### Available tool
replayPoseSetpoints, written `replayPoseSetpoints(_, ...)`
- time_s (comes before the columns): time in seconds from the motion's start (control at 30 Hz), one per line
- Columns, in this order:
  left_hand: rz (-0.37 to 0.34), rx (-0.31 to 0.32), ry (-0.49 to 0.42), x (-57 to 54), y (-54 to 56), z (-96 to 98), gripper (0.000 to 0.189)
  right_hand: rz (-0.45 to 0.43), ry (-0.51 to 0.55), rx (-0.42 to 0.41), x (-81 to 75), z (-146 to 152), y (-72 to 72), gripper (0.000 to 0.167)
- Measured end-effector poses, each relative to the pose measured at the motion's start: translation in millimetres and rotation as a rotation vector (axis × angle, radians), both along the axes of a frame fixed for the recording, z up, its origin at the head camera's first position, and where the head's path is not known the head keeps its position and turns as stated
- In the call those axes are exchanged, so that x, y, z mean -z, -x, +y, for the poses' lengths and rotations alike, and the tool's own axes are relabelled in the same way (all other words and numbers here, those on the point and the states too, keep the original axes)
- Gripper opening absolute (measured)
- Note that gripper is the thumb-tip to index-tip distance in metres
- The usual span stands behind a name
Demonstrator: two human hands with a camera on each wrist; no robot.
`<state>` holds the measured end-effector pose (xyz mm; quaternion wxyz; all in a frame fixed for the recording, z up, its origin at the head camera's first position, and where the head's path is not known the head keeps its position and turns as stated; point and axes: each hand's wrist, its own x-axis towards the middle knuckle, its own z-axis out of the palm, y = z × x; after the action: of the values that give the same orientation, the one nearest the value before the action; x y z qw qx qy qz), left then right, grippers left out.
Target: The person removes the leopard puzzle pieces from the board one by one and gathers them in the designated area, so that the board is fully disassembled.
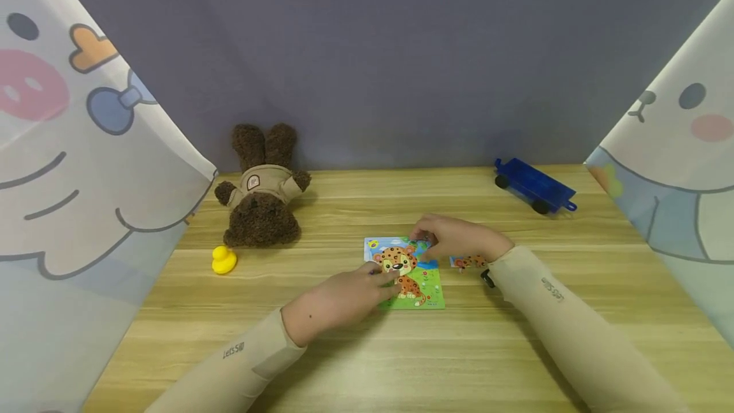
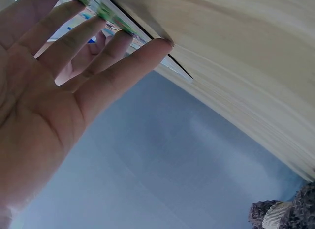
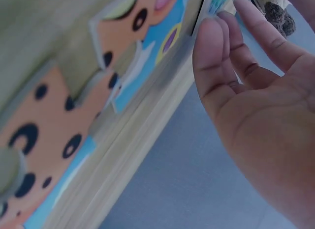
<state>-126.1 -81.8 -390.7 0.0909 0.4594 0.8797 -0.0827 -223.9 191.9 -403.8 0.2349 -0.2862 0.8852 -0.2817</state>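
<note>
A square picture board point(image 1: 432, 295) with a cartoon leopard on green grass lies on the table. My left hand point(image 1: 348, 297) reaches over its lower left part, and its fairly straight fingers point(image 2: 123, 74) rest at the board's edge in the left wrist view. At the upper right of the board is my right hand point(image 1: 455, 236), its bent fingers point(image 3: 209, 52) touching the edge, nothing plainly gripped. Loose leopard-print puzzle pieces point(image 1: 471, 262) lie right of the board, partly beneath the right wrist; close up, their interlocking cutouts show point(image 3: 54, 111).
On the wooden table point(image 1: 373, 362), a brown plush bear point(image 1: 264, 209) lies at the back left, with a yellow rubber duck point(image 1: 224, 260) in front of it. A blue toy wagon point(image 1: 533, 183) stands at the back right. Grey and printed cloth panels point(image 1: 367, 81) surround the table.
</note>
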Motion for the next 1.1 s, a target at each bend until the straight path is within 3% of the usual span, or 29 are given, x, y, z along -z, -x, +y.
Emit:
replayPoseSetpoints(0.23, -0.003, 0.005, 0.003, 0.3, 1.3, -0.9, 0.055, -0.058, -0.014, 0.064, 1.4, -3.3, -1.5, 0.04)
replayPoseSetpoints(0.5, -0.038, -0.022, 0.003, -1.5, 1.0, -1.2, 0.056, -0.051, -0.036, 0.072, -1.3, -5.5, -3.2, 0.044)
replayPoseSetpoints(0.73, -0.031, -0.016, 0.0, -0.8, 1.4, -0.9, 0.056, -0.102, -0.021, 0.094, -5.0, -6.2, -3.8, 0.045)
replayPoseSetpoints(1.1, -0.038, -0.024, 0.001, 0.2, 2.3, 1.4, 0.056, -0.086, -0.058, 0.074, -3.6, -6.4, 1.4, 0.052)
